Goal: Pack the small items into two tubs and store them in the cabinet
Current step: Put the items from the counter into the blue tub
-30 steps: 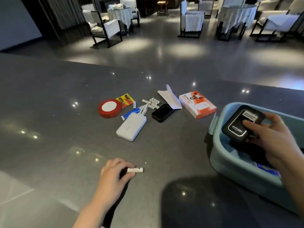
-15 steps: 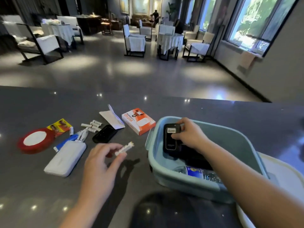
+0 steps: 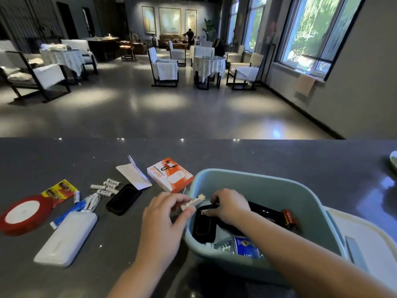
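Note:
My left hand (image 3: 163, 220) pinches a small white battery (image 3: 193, 202) just over the left rim of the pale green tub (image 3: 305, 194). My right hand (image 3: 229, 206) is inside the tub, fingers resting on a black pocket device (image 3: 203, 226) that lies on the tub floor. A water bottle (image 3: 242, 247) and a small red item (image 3: 290, 219) also lie in the tub. A white tub (image 3: 373, 239) sits behind it at the right.
On the dark counter (image 3: 279, 155) to the left lie a red tape roll (image 3: 23, 214), a white power bank (image 3: 66, 239), a black device (image 3: 123, 198), several white batteries (image 3: 107, 186), folded paper (image 3: 134, 175), an orange box (image 3: 169, 174) and a yellow-red packet (image 3: 59, 189).
My left hand lifted the white battery off the counter and carried it right to the tub rim. My right hand lowered the black device into the tub.

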`<state>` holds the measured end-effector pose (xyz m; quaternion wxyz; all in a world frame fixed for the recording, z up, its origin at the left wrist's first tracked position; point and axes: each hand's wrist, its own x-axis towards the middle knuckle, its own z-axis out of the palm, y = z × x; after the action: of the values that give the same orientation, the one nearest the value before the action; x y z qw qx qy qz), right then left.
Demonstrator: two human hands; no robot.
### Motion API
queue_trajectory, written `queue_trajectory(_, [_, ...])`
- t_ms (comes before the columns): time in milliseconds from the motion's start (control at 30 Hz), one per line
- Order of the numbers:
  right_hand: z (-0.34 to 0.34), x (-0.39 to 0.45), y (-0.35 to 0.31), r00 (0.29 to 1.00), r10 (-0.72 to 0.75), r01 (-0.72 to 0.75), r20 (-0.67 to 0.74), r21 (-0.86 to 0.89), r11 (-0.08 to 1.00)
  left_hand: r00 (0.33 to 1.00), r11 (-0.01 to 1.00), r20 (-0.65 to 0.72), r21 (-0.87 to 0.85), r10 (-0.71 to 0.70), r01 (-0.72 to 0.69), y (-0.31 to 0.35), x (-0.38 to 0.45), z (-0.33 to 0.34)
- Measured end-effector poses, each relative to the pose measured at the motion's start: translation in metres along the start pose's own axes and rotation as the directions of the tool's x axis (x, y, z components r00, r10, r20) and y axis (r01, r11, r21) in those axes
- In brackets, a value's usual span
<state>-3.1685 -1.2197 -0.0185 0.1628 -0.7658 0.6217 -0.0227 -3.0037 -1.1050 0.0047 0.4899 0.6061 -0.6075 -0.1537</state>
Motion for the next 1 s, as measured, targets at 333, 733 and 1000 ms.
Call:
queue_trajectory(333, [-0.053,-0.056,-0.006,1.0,-0.006,-0.022,0.023,0.983,0.182,0.997,0.998,0.067,-0.028,-0.049,0.051,0.014,0.021,0.033])
queue_trajectory(733, [-0.025,-0.031,0.018,0.998,-0.029,0.015,0.049,0.269,0.963,0.974,0.964,0.106,-0.158,-0.199,0.214,-0.01,-0.009,0.03])
queue_trajectory(1000, [-0.009,-0.022,0.01,0.996,-0.071,0.076,0.048,-0.096,0.993,0.975,0.963,0.136,-0.186,-0.173,0.197,-0.013,-0.013,0.022])
